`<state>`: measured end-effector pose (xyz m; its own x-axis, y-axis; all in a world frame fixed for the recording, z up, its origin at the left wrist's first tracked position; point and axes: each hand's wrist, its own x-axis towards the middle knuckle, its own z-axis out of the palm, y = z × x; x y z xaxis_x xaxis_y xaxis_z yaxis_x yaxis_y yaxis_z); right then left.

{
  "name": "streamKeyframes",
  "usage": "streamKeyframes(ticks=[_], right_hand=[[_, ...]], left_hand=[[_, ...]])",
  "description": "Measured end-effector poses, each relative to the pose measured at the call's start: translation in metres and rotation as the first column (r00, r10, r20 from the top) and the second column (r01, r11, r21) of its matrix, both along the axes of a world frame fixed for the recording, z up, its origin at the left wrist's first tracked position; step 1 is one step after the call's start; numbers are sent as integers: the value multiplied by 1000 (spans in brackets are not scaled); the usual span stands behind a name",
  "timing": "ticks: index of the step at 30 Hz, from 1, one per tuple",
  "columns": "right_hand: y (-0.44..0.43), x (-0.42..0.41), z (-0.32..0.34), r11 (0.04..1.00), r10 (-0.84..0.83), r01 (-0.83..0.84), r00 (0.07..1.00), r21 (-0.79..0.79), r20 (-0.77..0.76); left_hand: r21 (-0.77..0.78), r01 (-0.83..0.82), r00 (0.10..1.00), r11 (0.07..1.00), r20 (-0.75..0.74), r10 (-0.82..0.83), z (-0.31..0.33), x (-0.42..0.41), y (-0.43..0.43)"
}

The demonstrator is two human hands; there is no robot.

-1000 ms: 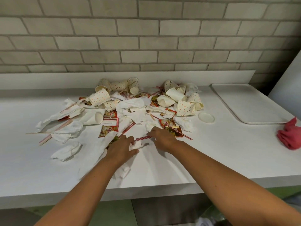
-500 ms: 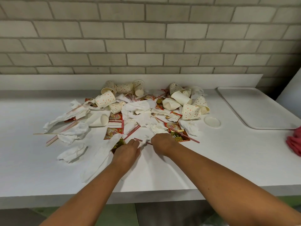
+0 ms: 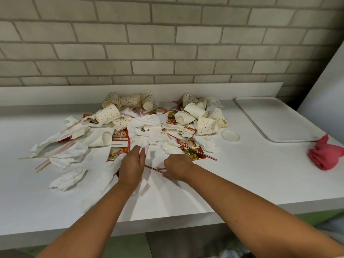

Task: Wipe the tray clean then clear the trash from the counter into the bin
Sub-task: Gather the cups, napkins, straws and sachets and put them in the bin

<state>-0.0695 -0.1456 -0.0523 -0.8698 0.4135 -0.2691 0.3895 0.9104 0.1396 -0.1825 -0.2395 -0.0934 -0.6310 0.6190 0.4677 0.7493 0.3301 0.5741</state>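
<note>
My two bare forearms reach over the front edge of the white counter (image 3: 242, 183). My left hand (image 3: 133, 166) lies with fingers straight and loosely together above a flattened napkin (image 3: 100, 185), holding nothing. Just beside it, my right hand (image 3: 177, 167) curls its fingers down onto the end of a red-striped straw (image 3: 153, 168) lying between the two hands. Beyond them spreads the trash: crumpled napkins (image 3: 68, 157), coffee sachets (image 3: 116, 153), more straws and tipped polka-dot paper cups (image 3: 108, 114), with a clear plastic lid (image 3: 230, 135) at the heap's right edge. Well to the right, a crumpled red cloth (image 3: 323, 157) sits at the near corner of the white tray (image 3: 275, 120), which lies flat on the counter below the grey brick wall (image 3: 167, 43).
</note>
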Motion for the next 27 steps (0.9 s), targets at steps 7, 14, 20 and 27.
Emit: streamKeyframes(ticks=[7, 14, 20, 27], right_hand=[[-1, 3, -2, 994, 84, -87, 996, 70, 37], [6, 6, -9, 1000, -5, 5, 997, 2, 72], [25, 39, -1, 925, -234, 226, 972, -306, 11], [63, 121, 19, 745, -512, 312, 834, -590, -206]], left_hand=[[205, -123, 986, 971, 140, 95, 26, 3, 8], [256, -159, 975, 953, 193, 111, 38, 10, 12], [303, -127, 956, 944, 292, 35, 40, 27, 25], [313, 100, 932, 944, 303, -199, 39, 94, 77]])
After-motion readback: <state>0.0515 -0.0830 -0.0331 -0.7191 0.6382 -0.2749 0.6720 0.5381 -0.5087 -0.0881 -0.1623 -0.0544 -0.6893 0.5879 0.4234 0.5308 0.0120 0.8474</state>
